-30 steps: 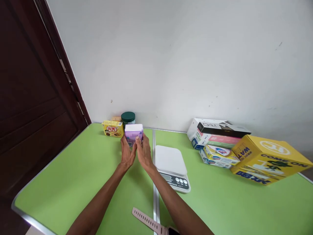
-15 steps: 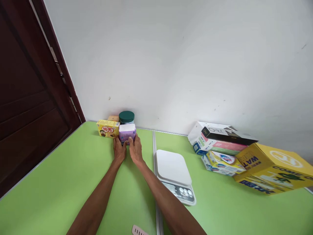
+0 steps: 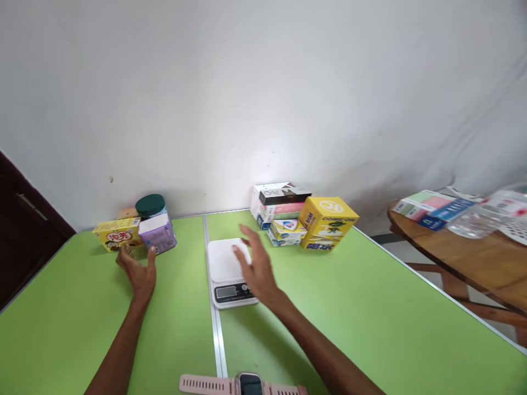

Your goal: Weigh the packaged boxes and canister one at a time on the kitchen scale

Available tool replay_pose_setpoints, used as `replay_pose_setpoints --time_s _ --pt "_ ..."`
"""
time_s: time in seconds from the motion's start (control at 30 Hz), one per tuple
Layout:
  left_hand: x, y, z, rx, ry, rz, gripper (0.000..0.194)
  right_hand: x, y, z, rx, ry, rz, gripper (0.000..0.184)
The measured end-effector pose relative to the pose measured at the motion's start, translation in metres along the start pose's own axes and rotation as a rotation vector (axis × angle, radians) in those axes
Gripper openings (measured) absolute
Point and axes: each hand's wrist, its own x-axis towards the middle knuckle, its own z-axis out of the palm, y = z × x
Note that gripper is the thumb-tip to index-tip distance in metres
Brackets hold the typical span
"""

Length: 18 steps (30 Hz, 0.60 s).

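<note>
My left hand (image 3: 139, 270) is open, thumb and fingers apart, just in front of a yellow snack box (image 3: 119, 235) and a purple-wrapped tissue pack (image 3: 158, 235). It holds nothing; whether a fingertip touches the yellow box I cannot tell. Behind these two stand a jar with a dark green lid (image 3: 150, 205) and an orange-tan item (image 3: 127, 213), mostly hidden. My right hand (image 3: 258, 269), fingers spread and empty, hovers over the right side of a white kitchen scale (image 3: 224, 260), covering part of its plate and buttons.
Right of the scale, by the wall, are a yellow carton (image 3: 329, 219), a small yellow-and-white box (image 3: 287, 233) and a stack of boxes (image 3: 284, 200). A pink-strapped watch (image 3: 249, 384) lies at the near edge. Beyond the green table, a wooden table (image 3: 461, 255) bears boxes and clear plastic.
Both hands have let go of the tissue pack, which stands beside the yellow snack box. My right hand has moved right, over the scale. The view has swung right.
</note>
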Motion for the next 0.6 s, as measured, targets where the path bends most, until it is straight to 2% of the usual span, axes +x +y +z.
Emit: replay_pose_setpoints --time_s 0.07,0.17,0.23,0.27,0.33,0.43,0.5,0.6 --pt "-0.007 0.019 -0.005 -0.006 0.024 0.110 0.097 0.002 0.025 -0.065 -0.149 0.229 0.071 0.051" --pt "-0.030 0.070 -0.003 -0.056 -0.022 0.219 0.091 0.004 0.076 -0.148 -0.341 0.585 0.215 0.060" --pt "-0.055 0.114 0.007 -0.118 -0.132 0.245 0.084 0.003 0.106 -0.183 -0.368 0.736 0.341 0.067" --pt "-0.070 0.136 0.015 -0.153 -0.215 0.257 0.080 0.002 0.118 -0.193 -0.356 0.775 0.411 0.068" --pt "-0.101 0.177 0.039 -0.257 -0.398 0.242 0.075 0.000 0.133 -0.197 -0.309 0.783 0.525 0.066" --pt "-0.139 0.218 0.093 -0.381 -0.718 0.073 0.070 -0.008 0.135 -0.179 -0.253 0.693 0.563 0.058" --pt "-0.154 0.232 0.136 -0.366 -0.865 -0.026 0.071 -0.013 0.129 -0.164 -0.245 0.579 0.514 0.055" --pt "-0.159 0.242 0.192 -0.253 -0.966 0.028 0.075 -0.014 0.122 -0.149 -0.251 0.437 0.409 0.055"
